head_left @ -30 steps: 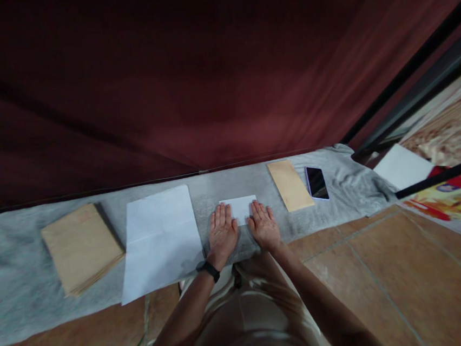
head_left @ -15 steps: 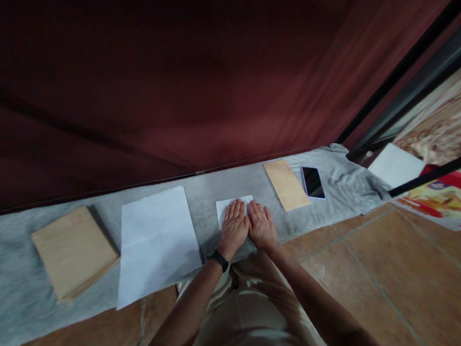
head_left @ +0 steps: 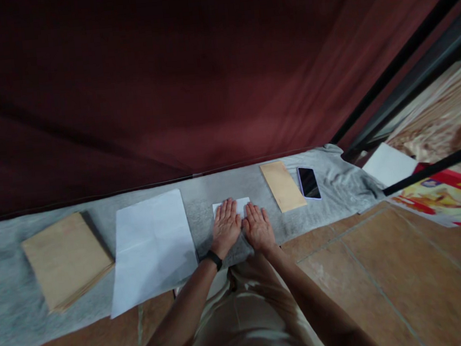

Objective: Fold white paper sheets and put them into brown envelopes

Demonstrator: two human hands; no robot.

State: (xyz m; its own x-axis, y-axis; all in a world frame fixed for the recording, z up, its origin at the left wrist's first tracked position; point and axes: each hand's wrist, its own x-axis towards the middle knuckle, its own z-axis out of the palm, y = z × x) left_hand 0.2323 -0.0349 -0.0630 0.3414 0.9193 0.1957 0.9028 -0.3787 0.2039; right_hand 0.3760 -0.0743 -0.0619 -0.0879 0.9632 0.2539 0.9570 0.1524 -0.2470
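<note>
A small folded white paper [head_left: 240, 204] lies on the grey cloth, mostly covered by my hands. My left hand [head_left: 226, 225] presses flat on its left part, fingers stretched forward; a black band circles that wrist. My right hand [head_left: 258, 227] lies flat at the paper's right part, its fingers slightly spread. A narrow gap separates the two hands. To the right is a single brown envelope [head_left: 283, 186]. Left of my hands rest large white sheets of paper [head_left: 152, 246], and beyond them a stack of brown envelopes [head_left: 68, 259].
A phone [head_left: 308, 182] lies right of the single envelope. The grey cloth [head_left: 201, 189] covers a long narrow surface against a dark red curtain [head_left: 207, 99]. Dark metal bars [head_left: 419, 57], a white sheet [head_left: 390, 164] and a colourful printed box [head_left: 448, 195] stand at the right, above the tiled floor [head_left: 370, 268].
My hands have moved slightly apart on the folded paper, leaving a strip of it showing between them. The whole view has shifted a little; the other things lie as before.
</note>
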